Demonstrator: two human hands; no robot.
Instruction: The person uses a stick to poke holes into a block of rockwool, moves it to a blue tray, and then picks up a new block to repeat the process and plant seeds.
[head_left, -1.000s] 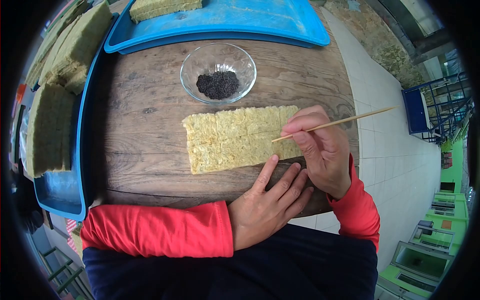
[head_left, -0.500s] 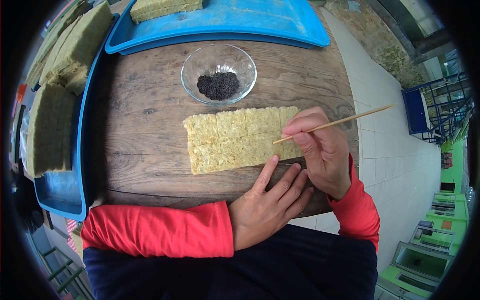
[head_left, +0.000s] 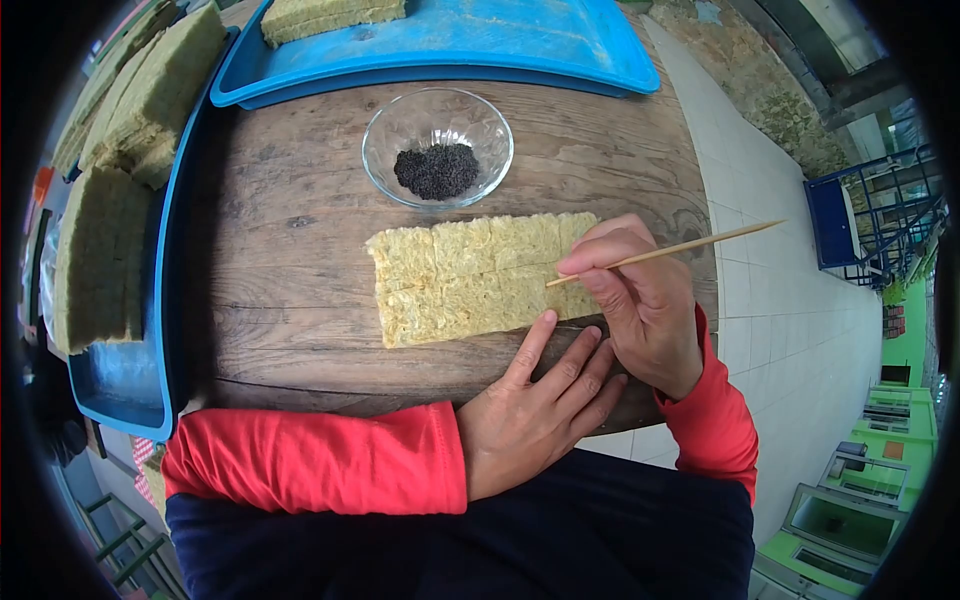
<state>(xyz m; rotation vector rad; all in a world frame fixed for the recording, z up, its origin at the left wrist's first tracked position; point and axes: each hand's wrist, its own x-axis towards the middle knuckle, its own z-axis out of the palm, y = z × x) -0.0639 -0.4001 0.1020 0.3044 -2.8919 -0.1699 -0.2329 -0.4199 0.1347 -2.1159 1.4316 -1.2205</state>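
Note:
A yellowish fibrous slab (head_left: 450, 280), scored into blocks, lies flat on the wooden table. My right hand (head_left: 645, 300) pinches a thin wooden stick (head_left: 700, 242) over the slab's right part. The stick's lower tip is at the slab's surface; its pointed end sticks out to the upper right. Below the slab, my left hand (head_left: 540, 410) lies with fingers spread, its index fingertip at the slab's lower edge. Above the slab stands a clear glass bowl (head_left: 437, 108) with small black grains (head_left: 437, 171) in it.
A blue tray (head_left: 480, 68) at the top holds a fibrous slab (head_left: 330, 15). Another blue tray (head_left: 120, 385) on the left bears several stacked slabs (head_left: 110, 260). The wooden table (head_left: 290, 310) ends at the right beside a tiled floor (head_left: 790, 320). A blue rack (head_left: 835, 220) stands farther right.
My right hand's fingers have shifted slightly left along the stick. The stick's tip stays at about the same spot. My left hand has not visibly moved.

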